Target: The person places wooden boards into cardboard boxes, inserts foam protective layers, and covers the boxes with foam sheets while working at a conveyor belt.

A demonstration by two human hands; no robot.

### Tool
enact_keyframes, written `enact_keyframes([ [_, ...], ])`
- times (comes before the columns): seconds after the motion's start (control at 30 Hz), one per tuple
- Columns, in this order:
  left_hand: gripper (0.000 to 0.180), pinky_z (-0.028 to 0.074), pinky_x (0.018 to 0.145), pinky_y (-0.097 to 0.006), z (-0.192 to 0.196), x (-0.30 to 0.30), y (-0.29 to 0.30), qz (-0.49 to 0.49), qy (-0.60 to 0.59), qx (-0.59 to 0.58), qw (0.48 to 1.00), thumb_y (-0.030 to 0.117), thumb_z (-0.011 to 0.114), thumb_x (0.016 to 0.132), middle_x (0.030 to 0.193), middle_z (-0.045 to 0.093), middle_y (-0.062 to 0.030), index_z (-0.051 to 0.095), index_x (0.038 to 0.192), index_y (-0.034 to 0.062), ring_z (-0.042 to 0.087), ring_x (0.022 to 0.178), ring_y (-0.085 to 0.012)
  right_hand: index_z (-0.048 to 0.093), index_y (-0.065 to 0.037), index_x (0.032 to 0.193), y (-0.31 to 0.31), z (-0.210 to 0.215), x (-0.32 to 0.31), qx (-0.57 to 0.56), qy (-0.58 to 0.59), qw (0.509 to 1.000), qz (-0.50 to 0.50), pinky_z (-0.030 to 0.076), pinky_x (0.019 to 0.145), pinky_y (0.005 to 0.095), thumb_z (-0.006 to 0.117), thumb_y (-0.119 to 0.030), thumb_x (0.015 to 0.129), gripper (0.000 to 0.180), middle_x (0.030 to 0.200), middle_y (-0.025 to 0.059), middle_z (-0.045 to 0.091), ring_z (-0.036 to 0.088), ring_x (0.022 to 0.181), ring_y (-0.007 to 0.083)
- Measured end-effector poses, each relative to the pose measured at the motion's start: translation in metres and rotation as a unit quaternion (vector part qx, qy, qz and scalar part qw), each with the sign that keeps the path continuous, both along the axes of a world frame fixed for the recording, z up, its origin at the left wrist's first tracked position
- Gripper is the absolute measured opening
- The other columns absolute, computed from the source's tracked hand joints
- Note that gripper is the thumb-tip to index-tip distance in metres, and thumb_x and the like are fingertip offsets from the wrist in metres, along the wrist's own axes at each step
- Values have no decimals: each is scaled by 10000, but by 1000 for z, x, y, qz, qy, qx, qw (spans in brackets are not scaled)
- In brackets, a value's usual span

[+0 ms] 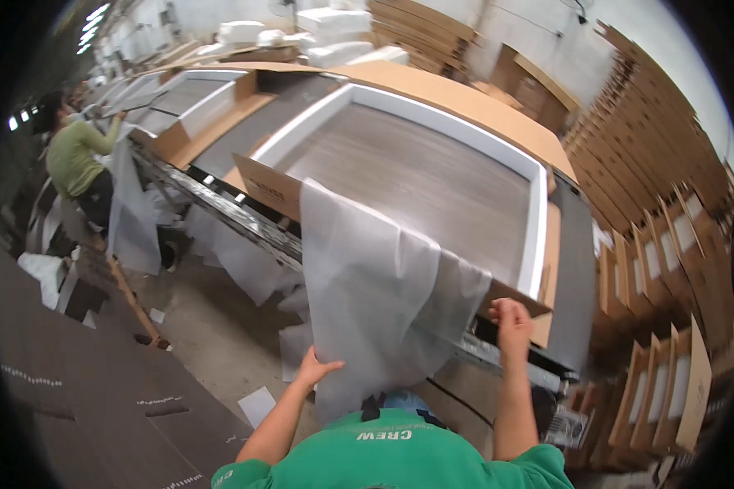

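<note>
A translucent white foam sheet (367, 277) hangs over the near side of an open cardboard carton (269, 191), down in front of my body. My left hand (320, 369) is at the sheet's lower left edge, its thumb stretched apart from the fingers; some fingers are hidden. Near the carton's front right corner, my right hand (511, 319) is raised with its fingers curled in. What it holds, if anything, does not show. Inside the carton lies a grey wood-grain panel (408, 175), framed by white foam strips (537, 236).
The carton rests on a dark conveyor belt (575, 277) with a metal side rail (261, 236). Another carton (212, 106) stands farther left, where a person in a light green top (77, 155) works. Stacked cardboard (652, 122) fills the right. Brown boards (98, 391) lie lower left.
</note>
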State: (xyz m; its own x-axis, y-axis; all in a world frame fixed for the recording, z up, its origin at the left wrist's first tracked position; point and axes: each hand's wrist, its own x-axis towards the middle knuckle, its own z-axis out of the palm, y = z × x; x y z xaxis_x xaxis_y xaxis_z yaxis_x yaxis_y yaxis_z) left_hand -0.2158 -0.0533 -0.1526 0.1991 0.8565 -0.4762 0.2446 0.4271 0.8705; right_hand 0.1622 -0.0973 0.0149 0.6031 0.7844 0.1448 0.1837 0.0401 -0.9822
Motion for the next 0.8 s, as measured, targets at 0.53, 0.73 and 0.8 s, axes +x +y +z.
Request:
enact_keyframes([
  [0.53,183,376,480,-243,28,-189,115,255,35,98,961,81,725,663,593,536,-2,544,642,61,462,515,-93,541,3,1081,10,-88,-58,-78,5,994,76,457,736,286,593,-247,826,361,872,110,643,592,815,143],
  [0.73,283,459,686,-400,-63,-156,16,152,420,126,886,238,721,611,797,612,-177,573,698,13,581,734,-321,629,-35,801,-35,-136,-58,-156,-131,961,187,469,623,295,544,-275,816,255,700,79,626,594,642,163],
  [0.8,392,458,753,-397,-112,-151,-53,183,460,79,865,258,710,638,914,608,-193,586,903,-3,581,864,-335,632,-53,809,-68,-149,-54,-183,-153,926,292,469,618,302,549,-287,815,248,703,69,628,595,639,170],
])
